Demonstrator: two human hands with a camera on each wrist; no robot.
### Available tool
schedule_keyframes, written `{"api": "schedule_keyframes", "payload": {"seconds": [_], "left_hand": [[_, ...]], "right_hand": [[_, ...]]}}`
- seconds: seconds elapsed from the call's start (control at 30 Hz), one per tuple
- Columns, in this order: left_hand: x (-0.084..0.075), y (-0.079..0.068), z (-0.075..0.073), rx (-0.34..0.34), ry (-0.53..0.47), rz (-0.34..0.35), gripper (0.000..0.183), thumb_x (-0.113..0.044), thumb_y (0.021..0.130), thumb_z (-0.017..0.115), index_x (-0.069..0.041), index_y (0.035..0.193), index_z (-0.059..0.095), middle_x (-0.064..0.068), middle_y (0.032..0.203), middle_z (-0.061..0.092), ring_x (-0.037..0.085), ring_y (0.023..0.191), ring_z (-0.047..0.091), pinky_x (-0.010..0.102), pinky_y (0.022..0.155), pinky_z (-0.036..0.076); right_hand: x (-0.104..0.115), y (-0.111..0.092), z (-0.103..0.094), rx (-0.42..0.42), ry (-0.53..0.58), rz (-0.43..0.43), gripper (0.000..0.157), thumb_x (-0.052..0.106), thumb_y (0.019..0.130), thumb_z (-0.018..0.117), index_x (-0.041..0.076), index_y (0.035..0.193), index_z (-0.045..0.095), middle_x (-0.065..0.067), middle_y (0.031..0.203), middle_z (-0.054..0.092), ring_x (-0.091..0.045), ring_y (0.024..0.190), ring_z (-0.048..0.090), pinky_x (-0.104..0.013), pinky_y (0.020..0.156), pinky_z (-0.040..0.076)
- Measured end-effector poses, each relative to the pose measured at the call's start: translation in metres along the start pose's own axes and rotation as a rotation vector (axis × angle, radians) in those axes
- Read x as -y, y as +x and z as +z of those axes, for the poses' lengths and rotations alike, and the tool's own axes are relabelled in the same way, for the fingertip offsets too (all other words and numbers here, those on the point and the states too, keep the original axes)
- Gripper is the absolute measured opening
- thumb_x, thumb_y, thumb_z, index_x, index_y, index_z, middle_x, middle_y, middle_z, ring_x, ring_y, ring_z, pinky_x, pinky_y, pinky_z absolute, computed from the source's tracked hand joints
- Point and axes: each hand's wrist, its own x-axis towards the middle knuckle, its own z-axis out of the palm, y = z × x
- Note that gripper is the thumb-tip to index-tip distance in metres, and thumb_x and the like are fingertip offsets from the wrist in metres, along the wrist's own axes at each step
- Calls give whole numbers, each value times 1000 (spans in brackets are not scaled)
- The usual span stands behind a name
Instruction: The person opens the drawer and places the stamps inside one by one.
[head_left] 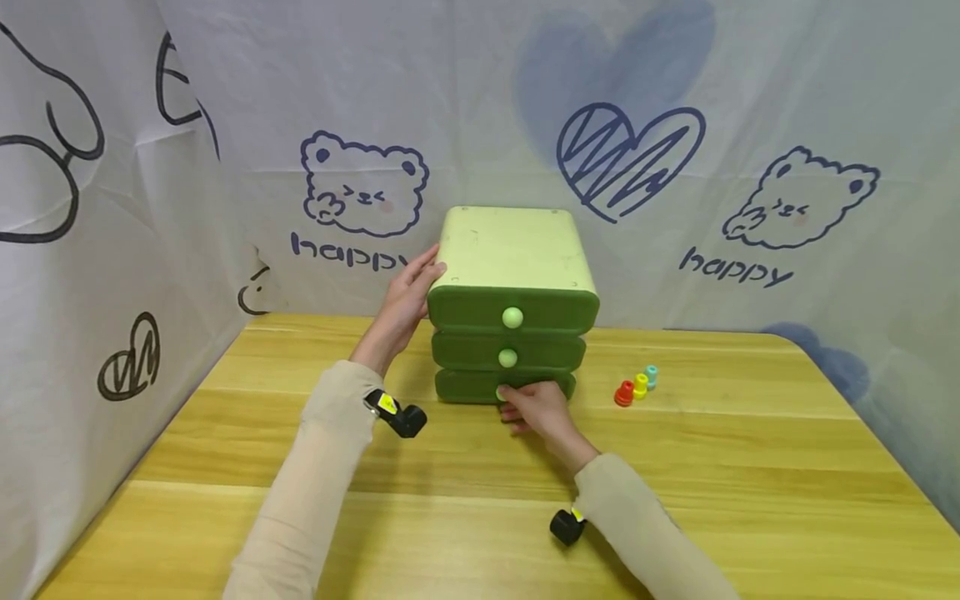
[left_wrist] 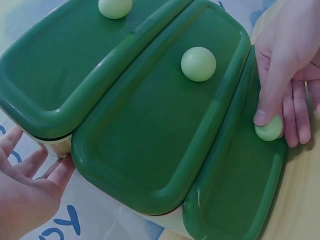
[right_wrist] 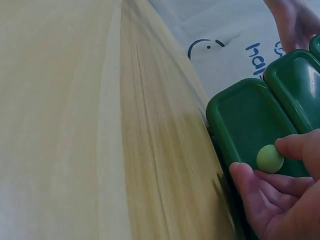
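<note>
A small cabinet with a pale yellow-green body and three dark green drawers stands on the table. Each drawer front has a round light green knob. My left hand rests against the cabinet's left side; in the left wrist view its fingers reach along that side behind the top drawer's front. At the bottom drawer, my right hand pinches the knob between thumb and finger. The right wrist view shows this same knob between the fingertips. All three drawers look closed.
Three small pegs stand to the cabinet's right on the wooden table: a red one, a yellow one and a light blue one. A white printed cloth hangs behind the table and along its left side.
</note>
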Motion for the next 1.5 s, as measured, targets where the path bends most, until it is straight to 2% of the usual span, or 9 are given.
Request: {"api": "schedule_keyframes", "payload": {"seconds": [0.27, 0.5, 0.73, 1.5], "left_hand": [[1, 0, 2, 3, 3, -9, 58, -29, 98, 53, -20, 152, 33, 3, 155, 31, 22, 131, 42, 37, 104, 41], [0, 0, 2, -16, 3, 2, 57, -29, 98, 53, -20, 151, 34, 3, 155, 33, 22, 130, 43, 39, 104, 41], [1, 0, 0, -3, -4, 1, 57, -28, 99, 52, -19, 152, 33, 3, 155, 31, 22, 131, 42, 38, 104, 41], [0, 0, 0, 1, -3, -4, 57, -29, 99, 52, -20, 152, 33, 3, 155, 32, 22, 129, 43, 37, 102, 42]], "right_hand": [[3, -4, 0, -35, 37, -3, 27, 9, 89, 67, -17, 87, 70, -16, 68, 69, -13, 55, 64, -26, 50, 55], [0, -5, 0, 2, 28, -9, 28, 10, 92, 66, -17, 88, 70, -15, 70, 69, -12, 55, 63, -29, 51, 56], [-1, -5, 0, 25, 10, -13, 28, 11, 93, 65, -16, 87, 70, -15, 71, 69, -12, 54, 63, -28, 52, 56], [-1, -15, -1, 40, -38, -13, 29, 11, 93, 65, -15, 83, 70, -9, 66, 67, -10, 51, 60, -27, 54, 56]]}}
